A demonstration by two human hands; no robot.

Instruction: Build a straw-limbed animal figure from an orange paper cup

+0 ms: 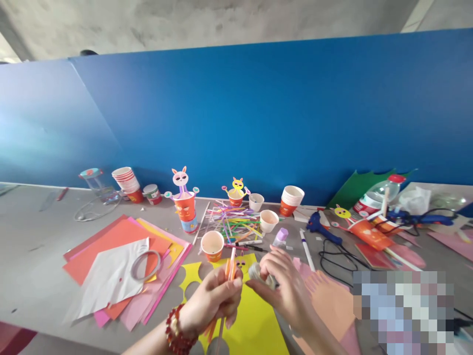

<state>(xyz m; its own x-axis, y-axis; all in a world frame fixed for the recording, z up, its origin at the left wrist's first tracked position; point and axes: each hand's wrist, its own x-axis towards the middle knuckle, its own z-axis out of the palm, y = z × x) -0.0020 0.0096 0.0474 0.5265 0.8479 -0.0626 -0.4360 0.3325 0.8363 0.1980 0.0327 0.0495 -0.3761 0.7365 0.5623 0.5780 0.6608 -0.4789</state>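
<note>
Left hand (221,295): closest in; fingers closed round a few orange and white strips (231,266), held upright, tops above the thumb, lower ends below the fist. Red bracelet (177,329) at the wrist.
Right hand (284,282): just beside the left, not touching it; fingers curled at a pale grey bundle (254,271). Cannot tell whether it is gripped.
Yellow sheet (254,318): on the table (29,261) beneath the hands; round holes at its left.
Peach paper (330,301): right of the right hand.
Left papers: orange sheet (121,231) and pink ones, fanned; white sheet (111,276) and tape ring (133,267) on top.
Open cup (212,245): upright, beyond the left hand.
Glue gun (323,228): blue, lying to the right, near a black cord (322,256).
Strip pile (232,222): many colours, mid-table.
Cup figures: pink rabbit (180,178) at left, yellow rabbit (237,185) at centre, each above a cup.
Bottle (380,195): leaning, red cap, far right.
Partition (236,118): blue, behind everything.
</note>
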